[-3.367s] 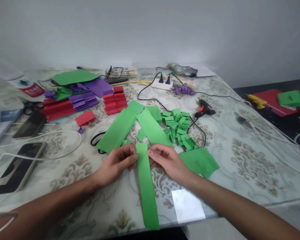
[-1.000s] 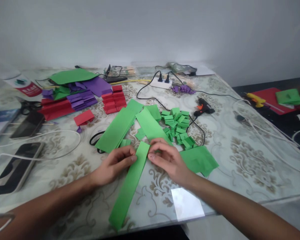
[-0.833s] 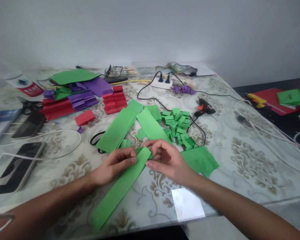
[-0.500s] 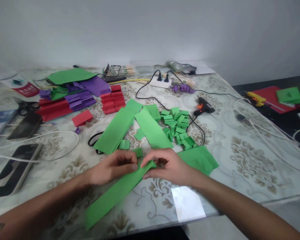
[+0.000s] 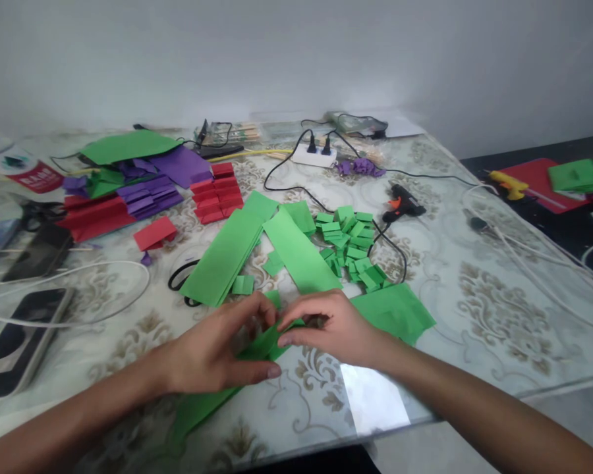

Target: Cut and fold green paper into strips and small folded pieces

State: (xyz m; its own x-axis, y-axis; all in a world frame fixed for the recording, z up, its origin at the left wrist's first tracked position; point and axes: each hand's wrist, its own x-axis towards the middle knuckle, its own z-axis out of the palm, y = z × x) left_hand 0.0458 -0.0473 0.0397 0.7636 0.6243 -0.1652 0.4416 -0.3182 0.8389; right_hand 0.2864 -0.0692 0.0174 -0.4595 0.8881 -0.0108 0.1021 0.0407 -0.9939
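Note:
A long green paper strip (image 5: 205, 407) slants from the table's front edge up to my hands, its far end folded. My right hand (image 5: 331, 327) pinches that far end between thumb and fingers. Over the strip lies my left hand (image 5: 212, 352), its thumb spread away from the fingers and the fingertips near the fold; it covers the strip's middle. Just beyond my hands are a stack of green strips (image 5: 227, 253), another single green strip (image 5: 301, 253) and a pile of small folded green pieces (image 5: 348, 243). A wider green paper piece (image 5: 395, 313) lies beside my right wrist.
A black glue gun (image 5: 402, 203) with its cord lies at the right, behind it a white power strip (image 5: 314, 155). Red folded paper (image 5: 217, 194), purple paper (image 5: 182, 164), scissors (image 5: 34, 212) and two phones (image 5: 22, 342) are at the left. White cables (image 5: 528, 263) cross the right side.
My left hand has loosened its pinch: its thumb has swung down and away from the fingers. My right hand stays at the folded end. The view has shifted slightly.

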